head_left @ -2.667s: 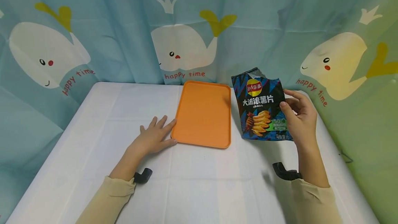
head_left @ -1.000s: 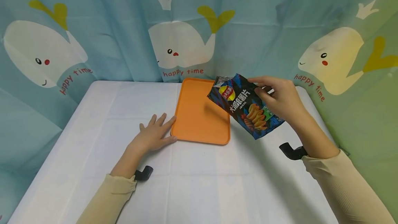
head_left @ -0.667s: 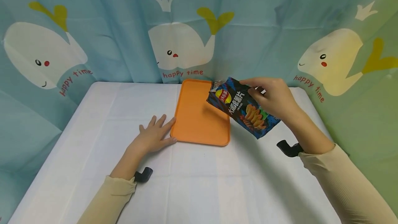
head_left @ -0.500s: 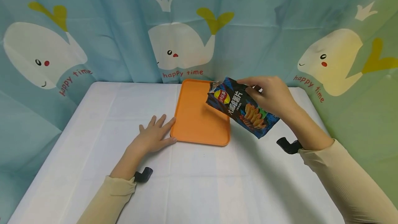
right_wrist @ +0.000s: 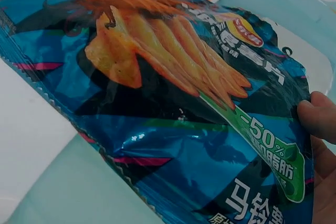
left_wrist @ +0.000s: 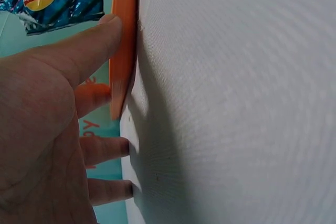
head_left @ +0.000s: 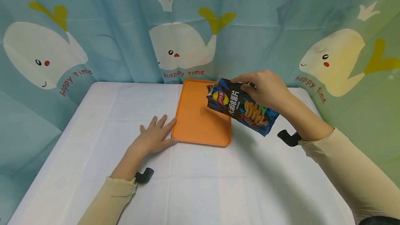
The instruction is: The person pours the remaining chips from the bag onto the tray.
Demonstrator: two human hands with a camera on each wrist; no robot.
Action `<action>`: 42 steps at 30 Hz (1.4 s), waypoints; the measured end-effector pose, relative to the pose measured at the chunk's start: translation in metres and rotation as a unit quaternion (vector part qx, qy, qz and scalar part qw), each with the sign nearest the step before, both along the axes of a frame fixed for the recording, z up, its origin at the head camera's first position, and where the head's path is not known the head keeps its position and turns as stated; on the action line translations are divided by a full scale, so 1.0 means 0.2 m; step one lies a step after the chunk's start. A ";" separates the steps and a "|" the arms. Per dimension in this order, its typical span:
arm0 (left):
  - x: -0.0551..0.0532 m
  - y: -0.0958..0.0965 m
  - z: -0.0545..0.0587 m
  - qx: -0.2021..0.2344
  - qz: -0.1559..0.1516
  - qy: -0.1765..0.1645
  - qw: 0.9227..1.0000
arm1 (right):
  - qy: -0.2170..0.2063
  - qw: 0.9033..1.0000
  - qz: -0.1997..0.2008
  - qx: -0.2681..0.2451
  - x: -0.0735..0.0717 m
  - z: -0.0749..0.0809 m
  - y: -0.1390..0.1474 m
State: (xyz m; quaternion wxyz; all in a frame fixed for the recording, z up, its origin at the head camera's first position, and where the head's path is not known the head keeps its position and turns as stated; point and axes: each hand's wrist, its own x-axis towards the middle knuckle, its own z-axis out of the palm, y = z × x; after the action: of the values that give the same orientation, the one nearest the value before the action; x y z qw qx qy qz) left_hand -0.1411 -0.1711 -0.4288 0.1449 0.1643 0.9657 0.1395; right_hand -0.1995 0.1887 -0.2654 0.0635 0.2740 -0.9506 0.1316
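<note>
My right hand [head_left: 265, 88] pinches the upper side edge of a dark blue chip bag [head_left: 242, 108] between thumb and fingers. The bag tilts with its torn end to the left, over the right part of an orange tray [head_left: 197, 121]. In the right wrist view the bag [right_wrist: 173, 93] fills most of the picture, and the thumb lies at its right edge. My left hand [head_left: 153, 136] lies with spread fingers at the tray's left edge. The left wrist view shows the thumb [left_wrist: 97, 45] touching the tray's rim [left_wrist: 124, 51]. What the bag holds is hidden.
The tray lies on a white cloth-covered table [head_left: 193, 183]. Behind it hangs a blue-green curtain [head_left: 125, 37] with printed whales. Black wrist mounts stick out by the left sleeve [head_left: 144, 175] and the right sleeve [head_left: 289, 138].
From the right of the tray, my right hand has brought the chip bag left over it and tipped it from upright to slanted. My left hand has stayed at the tray's edge.
</note>
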 end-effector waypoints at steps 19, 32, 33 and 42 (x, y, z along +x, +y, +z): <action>0.01 0.00 0.01 0.000 0.000 -0.005 1.000 | -0.025 0.998 0.010 0.064 -0.02 0.08 -0.08; 0.00 0.00 0.01 -0.005 0.003 -0.005 1.000 | -0.029 0.994 0.023 0.101 -0.03 0.14 -0.14; 0.00 0.00 0.01 -0.004 0.003 -0.005 1.000 | -0.030 0.994 0.023 0.105 -0.03 0.15 -0.14; 0.00 0.00 0.01 -0.006 0.004 -0.005 1.000 | -0.038 0.990 0.031 0.130 -0.05 0.15 -0.20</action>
State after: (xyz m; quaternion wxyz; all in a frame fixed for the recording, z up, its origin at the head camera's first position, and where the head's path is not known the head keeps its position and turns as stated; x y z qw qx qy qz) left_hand -0.1417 -0.1706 -0.4269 0.1505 0.1584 0.9665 0.1349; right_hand -0.2089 0.1481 -0.2350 -0.0131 0.3040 -0.9524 0.0187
